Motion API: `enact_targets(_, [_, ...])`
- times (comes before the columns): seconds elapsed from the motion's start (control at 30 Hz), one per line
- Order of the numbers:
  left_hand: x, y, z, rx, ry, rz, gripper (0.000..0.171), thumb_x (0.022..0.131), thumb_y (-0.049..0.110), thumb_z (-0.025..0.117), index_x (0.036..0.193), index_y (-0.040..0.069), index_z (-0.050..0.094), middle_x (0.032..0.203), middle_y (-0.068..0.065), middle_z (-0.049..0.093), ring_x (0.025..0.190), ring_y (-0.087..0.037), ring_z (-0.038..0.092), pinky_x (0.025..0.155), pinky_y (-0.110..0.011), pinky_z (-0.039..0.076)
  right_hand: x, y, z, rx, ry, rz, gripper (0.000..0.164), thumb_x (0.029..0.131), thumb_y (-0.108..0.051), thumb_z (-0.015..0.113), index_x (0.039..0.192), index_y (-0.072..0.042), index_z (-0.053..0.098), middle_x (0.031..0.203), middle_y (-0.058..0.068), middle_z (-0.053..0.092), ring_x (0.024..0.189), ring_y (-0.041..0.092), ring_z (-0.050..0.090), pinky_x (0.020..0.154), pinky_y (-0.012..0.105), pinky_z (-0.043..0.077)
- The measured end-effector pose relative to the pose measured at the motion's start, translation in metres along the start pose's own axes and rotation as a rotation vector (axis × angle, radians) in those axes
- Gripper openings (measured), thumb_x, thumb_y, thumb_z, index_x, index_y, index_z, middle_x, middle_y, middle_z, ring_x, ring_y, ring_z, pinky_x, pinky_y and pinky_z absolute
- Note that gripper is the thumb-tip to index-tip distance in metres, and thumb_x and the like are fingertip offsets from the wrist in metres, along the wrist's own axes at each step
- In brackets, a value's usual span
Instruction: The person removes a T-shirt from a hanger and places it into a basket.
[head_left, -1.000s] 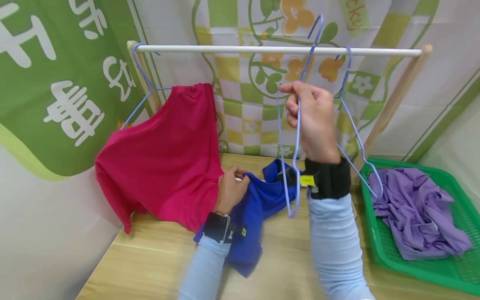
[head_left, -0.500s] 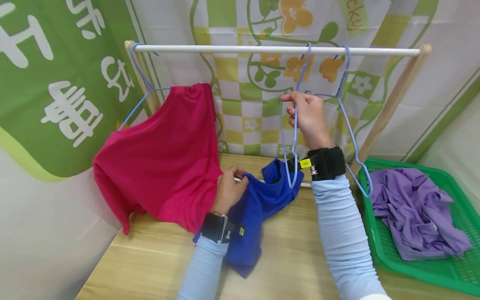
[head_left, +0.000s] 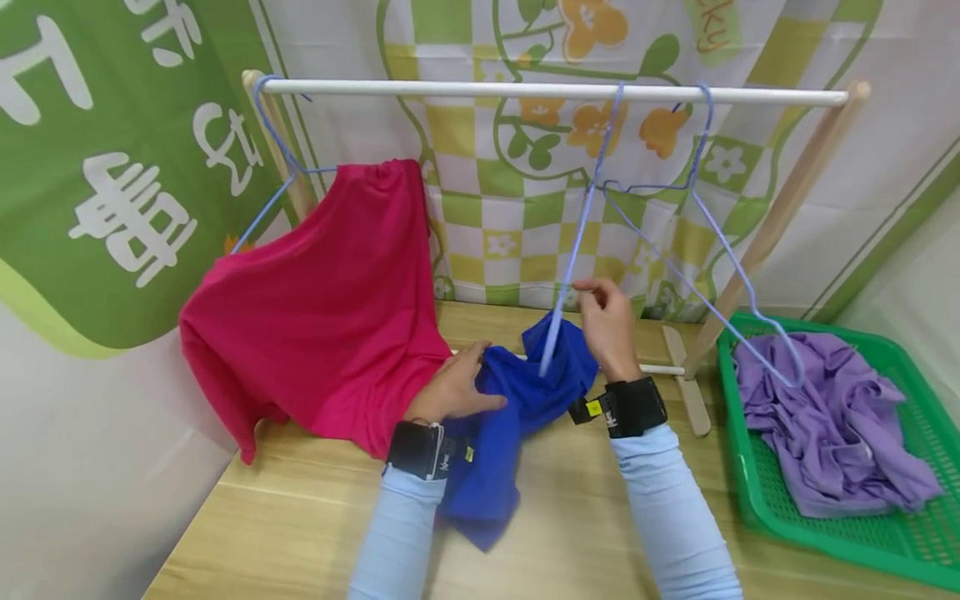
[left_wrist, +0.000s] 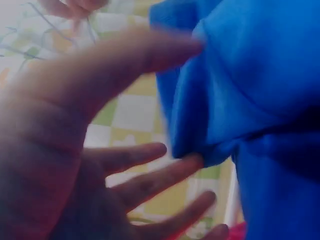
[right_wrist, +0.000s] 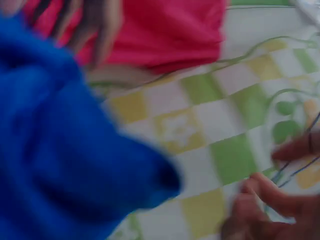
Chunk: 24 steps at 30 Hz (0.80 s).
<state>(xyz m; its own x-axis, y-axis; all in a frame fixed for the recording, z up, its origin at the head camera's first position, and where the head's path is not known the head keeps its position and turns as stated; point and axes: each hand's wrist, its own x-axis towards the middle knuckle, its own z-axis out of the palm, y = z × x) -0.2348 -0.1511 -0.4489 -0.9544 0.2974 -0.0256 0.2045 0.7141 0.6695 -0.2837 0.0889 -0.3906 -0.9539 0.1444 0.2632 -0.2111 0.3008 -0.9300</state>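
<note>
In the head view my left hand (head_left: pixel 459 387) spreads its fingers and thumb at the edge of a crumpled blue garment (head_left: pixel 495 450) on the wooden table. The left wrist view shows that hand's fingers (left_wrist: pixel 150 185) extended beside the blue cloth. My right hand (head_left: pixel 609 329), its fingers loosely bent, hovers just right of a thin blue wire hanger (head_left: pixel 573 250). That hanger hooks over the white rail, seen nearly edge-on, its lower end overlapping the blue garment. In the right wrist view the thumb and forefinger stand apart, with nothing between them.
A white rail (head_left: pixel 465 87) on wooden posts spans the back. Left on it hangs a red top (head_left: pixel 322 317) on a hanger; a bare blue hanger (head_left: pixel 738 258) hangs at right. A green basket (head_left: pixel 750 492) holds a purple garment (head_left: pixel 832 417). A patterned curtain hangs behind.
My right hand has lowered the hanger's hook onto the rail, let go and moved down. My left hand has loosened from the blue garment and spread its fingers. The hanger has turned edge-on.
</note>
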Motion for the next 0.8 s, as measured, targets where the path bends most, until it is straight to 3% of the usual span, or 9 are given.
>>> enact_targets(0.07, [-0.002, 0.001, 0.003, 0.037, -0.084, -0.025, 0.121, 0.076, 0.040, 0.092, 0.168, 0.010, 0.019, 0.163, -0.025, 0.040, 0.150, -0.042, 0.043, 0.125, -0.053, 0.037, -0.005, 0.020, 0.005, -0.220, -0.202, 0.037, 0.063, 0.097, -0.035, 0.066, 0.155, -0.014, 0.050, 0.138, 0.021, 0.059, 0.125, 0.031, 0.059, 0.103, 0.045, 0.050])
enact_targets(0.13, [-0.004, 0.003, 0.008, 0.079, -0.153, -0.065, 0.138, 0.070, 0.045, 0.095, 0.171, 0.015, 0.006, 0.169, -0.027, 0.028, 0.156, -0.045, 0.035, 0.127, -0.054, 0.033, -0.011, 0.039, 0.012, -0.405, -0.418, 0.054, 0.101, 0.090, -0.058, 0.073, 0.169, -0.028, 0.020, 0.167, 0.031, 0.027, 0.154, 0.046, 0.032, 0.117, 0.067, 0.038])
enact_targets(0.2, [-0.005, 0.008, 0.015, 0.132, -0.205, -0.117, 0.148, 0.066, 0.048, 0.098, 0.171, 0.019, -0.002, 0.172, -0.027, 0.023, 0.158, -0.048, 0.030, 0.127, -0.057, 0.031, -0.018, 0.056, 0.018, -0.567, -0.589, 0.061, 0.128, 0.076, -0.076, 0.078, 0.170, -0.040, -0.001, 0.174, 0.031, -0.004, 0.161, 0.055, 0.003, 0.118, 0.082, 0.021])
enact_targets(0.27, [-0.004, 0.010, 0.026, 0.212, -0.233, -0.161, 0.151, 0.064, 0.047, 0.099, 0.170, 0.020, -0.005, 0.173, -0.027, 0.020, 0.158, -0.050, 0.025, 0.127, -0.061, 0.028, -0.028, 0.071, 0.026, -0.669, -0.696, 0.068, 0.138, 0.067, -0.084, 0.080, 0.168, -0.045, -0.005, 0.173, 0.030, -0.017, 0.159, 0.059, -0.010, 0.114, 0.088, 0.015])
enact_targets(0.37, [-0.001, 0.016, 0.044, 0.322, -0.241, -0.215, 0.150, 0.063, 0.043, 0.099, 0.171, 0.020, -0.002, 0.172, -0.026, 0.025, 0.157, -0.051, 0.027, 0.126, -0.065, 0.026, -0.043, 0.085, 0.033, -0.734, -0.732, 0.043, 0.130, 0.065, -0.079, 0.085, 0.169, -0.042, 0.016, 0.173, 0.031, -0.016, 0.158, 0.060, -0.014, 0.110, 0.093, 0.009])
enact_targets(0.5, [-0.002, 0.028, 0.058, 0.395, -0.248, -0.222, 0.144, 0.064, 0.038, 0.099, 0.171, 0.015, 0.005, 0.171, -0.025, 0.028, 0.157, -0.047, 0.028, 0.124, -0.069, 0.026, -0.060, 0.091, 0.036, -0.736, -0.719, -0.014, 0.109, 0.071, -0.063, 0.088, 0.161, -0.021, 0.043, 0.175, 0.030, -0.009, 0.160, 0.056, -0.013, 0.110, 0.092, 0.010])
enact_targets(0.67, [-0.007, 0.041, 0.067, 0.417, -0.220, -0.174, 0.134, 0.063, 0.031, 0.101, 0.168, 0.010, 0.019, 0.168, -0.023, 0.030, 0.153, -0.044, 0.032, 0.113, -0.068, 0.040, -0.072, 0.091, 0.034, -0.683, -0.704, -0.071, 0.099, 0.075, -0.048, 0.087, 0.154, -0.001, 0.049, 0.172, 0.032, 0.018, 0.161, 0.054, 0.012, 0.113, 0.086, 0.023])
enact_targets(0.8, [-0.010, 0.045, 0.082, 0.428, -0.171, -0.105, 0.112, 0.069, 0.020, 0.094, 0.161, 0.007, 0.031, 0.161, -0.023, 0.038, 0.146, -0.044, 0.042, 0.103, -0.064, 0.050, -0.078, 0.093, 0.027, -0.644, -0.697, -0.096, 0.094, 0.077, -0.041, 0.082, 0.149, 0.009, 0.050, 0.158, 0.038, 0.042, 0.152, 0.061, 0.031, 0.118, 0.077, 0.029])
